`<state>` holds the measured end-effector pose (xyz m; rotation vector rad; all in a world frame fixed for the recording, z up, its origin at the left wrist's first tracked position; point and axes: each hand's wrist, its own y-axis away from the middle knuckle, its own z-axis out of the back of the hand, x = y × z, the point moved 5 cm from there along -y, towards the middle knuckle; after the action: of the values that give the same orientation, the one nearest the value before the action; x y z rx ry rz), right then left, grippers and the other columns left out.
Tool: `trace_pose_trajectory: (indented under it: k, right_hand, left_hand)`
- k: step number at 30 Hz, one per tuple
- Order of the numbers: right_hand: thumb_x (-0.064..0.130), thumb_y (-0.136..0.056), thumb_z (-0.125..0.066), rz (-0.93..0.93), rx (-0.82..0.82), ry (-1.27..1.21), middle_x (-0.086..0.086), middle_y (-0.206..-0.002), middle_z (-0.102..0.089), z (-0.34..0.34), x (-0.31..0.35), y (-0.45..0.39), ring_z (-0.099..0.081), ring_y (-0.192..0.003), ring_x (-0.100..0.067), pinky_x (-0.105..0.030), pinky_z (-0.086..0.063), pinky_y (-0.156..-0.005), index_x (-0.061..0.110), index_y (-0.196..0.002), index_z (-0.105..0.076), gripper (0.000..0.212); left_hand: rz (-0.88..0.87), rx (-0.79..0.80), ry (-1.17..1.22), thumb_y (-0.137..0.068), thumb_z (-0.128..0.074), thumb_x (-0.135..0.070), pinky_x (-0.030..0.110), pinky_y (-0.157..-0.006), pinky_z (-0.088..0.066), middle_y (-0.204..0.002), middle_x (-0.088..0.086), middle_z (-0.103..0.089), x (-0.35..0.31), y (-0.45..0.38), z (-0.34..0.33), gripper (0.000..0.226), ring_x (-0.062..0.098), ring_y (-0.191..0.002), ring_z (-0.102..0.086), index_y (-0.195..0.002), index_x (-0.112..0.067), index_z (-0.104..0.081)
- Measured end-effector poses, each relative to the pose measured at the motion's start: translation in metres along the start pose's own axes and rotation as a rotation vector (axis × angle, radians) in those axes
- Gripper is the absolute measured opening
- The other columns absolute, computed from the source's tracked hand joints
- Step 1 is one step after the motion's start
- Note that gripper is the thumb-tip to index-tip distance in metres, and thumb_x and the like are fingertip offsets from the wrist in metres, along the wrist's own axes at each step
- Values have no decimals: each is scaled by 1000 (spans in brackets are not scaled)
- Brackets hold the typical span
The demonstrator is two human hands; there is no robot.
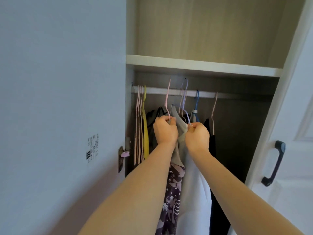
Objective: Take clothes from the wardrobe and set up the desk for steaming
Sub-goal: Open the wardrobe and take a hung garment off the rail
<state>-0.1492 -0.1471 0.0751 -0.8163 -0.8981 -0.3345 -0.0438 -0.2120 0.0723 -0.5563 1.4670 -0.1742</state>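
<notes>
Both my arms reach into the open wardrobe. My left hand is closed on a pink hanger whose hook sits above the white rail. My right hand is closed on a lilac hanger, its hook also raised above the rail. Below my hands hang a grey garment, a purple patterned garment and a white garment. Dark clothes hang to the right on the rail.
Several bare pink hangers and a yellow hanger hang at the rail's left end. A blue hanger and another pink one remain on the rail. A shelf runs above. The left door and right door with dark handle stand open.
</notes>
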Motion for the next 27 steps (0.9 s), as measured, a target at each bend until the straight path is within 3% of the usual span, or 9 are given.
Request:
trace_pose_trajectory:
  k: [4,8,11,17,22,24,27]
  right_hand:
    - [18,-100,-44,-39,42,-64,-6,-86,-61,15,0,20,-52,-63,-12,-27,-43,-57,12,-100,-59,16]
    - [16,-99,-45,-39,72,-81,2,-74,-54,35,4,54,-50,-61,-9,-26,-45,-58,17,-87,-57,17]
    - [14,-99,-45,-34,77,-84,2,-73,-53,56,7,80,-51,-64,-11,-29,-49,-66,20,-79,-55,23]
    - [14,-98,-46,-78,90,-87,-3,-82,-59,108,24,136,-52,-69,-9,-17,-43,-61,14,-96,-61,15]
    - [15,-98,-45,-64,81,-29,-16,-88,-64,161,47,186,-55,-75,-25,-29,-46,-68,5,-94,-65,23]
    - [14,-98,-44,-57,95,-21,-15,-85,-62,185,59,207,-50,-69,-19,-25,-41,-62,2,-98,-66,25]
    - [15,-98,-46,-61,122,-31,-9,-87,-65,218,79,240,-52,-70,-12,-16,-41,-58,11,-98,-69,23]
  left_hand:
    - [32,16,27,-88,-61,-17,34,-69,-52,-91,18,-64,12,27,4,13,21,-75,-58,-81,-9,-68]
    - [108,24,85,-87,-60,-12,24,-61,-45,-85,15,-65,12,66,17,11,17,-70,-57,-81,-8,-68]
    - [164,12,159,-87,-62,-13,22,-63,-45,-84,11,-67,-4,94,33,8,19,-76,-61,-85,-11,-69]
    - [247,43,311,-90,-61,-24,30,-71,-50,-79,10,-67,-44,148,70,22,16,-73,-59,-83,-4,-70]
    - [274,135,377,-92,-60,-21,21,-69,-47,-83,3,-65,-87,200,102,16,12,-77,-57,-90,-8,-69]
    - [335,200,426,-91,-61,-23,25,-73,-48,-83,0,-63,-99,224,113,16,11,-79,-56,-93,-8,-68]
    - [423,269,492,-89,-64,-24,33,-83,-51,-91,2,-66,-110,257,132,17,16,-87,-60,-98,-10,-68]
